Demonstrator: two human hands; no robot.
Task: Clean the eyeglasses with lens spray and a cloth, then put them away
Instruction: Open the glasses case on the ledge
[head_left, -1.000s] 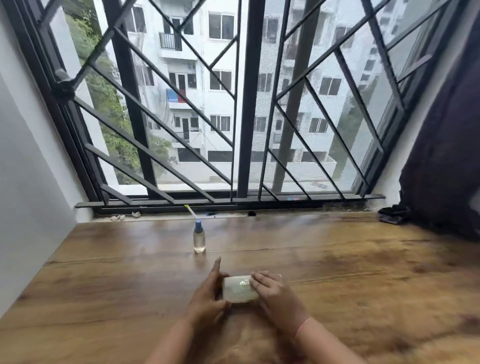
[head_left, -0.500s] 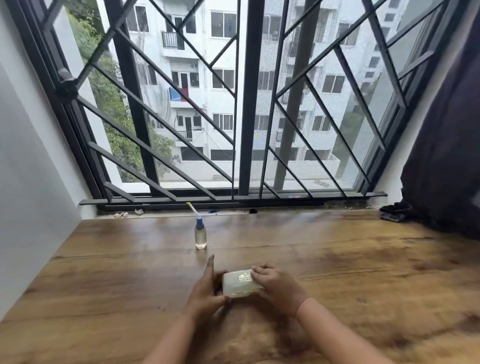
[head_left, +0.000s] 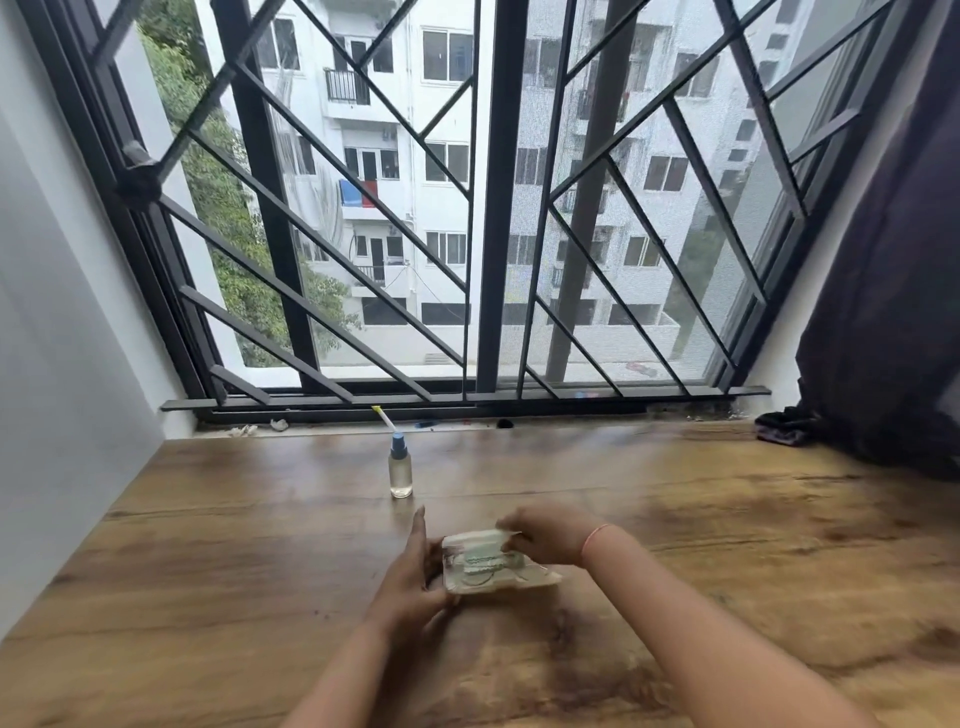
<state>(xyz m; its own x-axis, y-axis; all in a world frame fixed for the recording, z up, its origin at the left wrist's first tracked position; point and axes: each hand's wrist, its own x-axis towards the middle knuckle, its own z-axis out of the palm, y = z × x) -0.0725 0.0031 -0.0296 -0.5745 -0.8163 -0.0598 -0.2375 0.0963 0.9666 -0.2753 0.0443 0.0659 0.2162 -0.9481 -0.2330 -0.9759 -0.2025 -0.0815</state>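
Wood-grain table (head_left: 218, 597) under a barred window (head_left: 488, 208); pale glasses case (head_left: 488, 564) sits on it near the front centre, between both hands. Left hand (head_left: 410, 577) is against the case's left end, thumb and fingers wrapped on it, index finger stretched straight out away from the body. Right hand (head_left: 545, 540) is on the case's top far edge, fingertips pinching what looks like the lid; motion blur there, so I cannot tell how far the lid is open. Thin pink band (head_left: 595, 538) on the right wrist. Glasses themselves not discernible. Small clear spray bottle (head_left: 400, 470) with a blue cap stands upright on the table beyond the case, apart from both hands. Dark cloth (head_left: 784, 431) bunched at the far right corner by the dark curtain (head_left: 893, 291).
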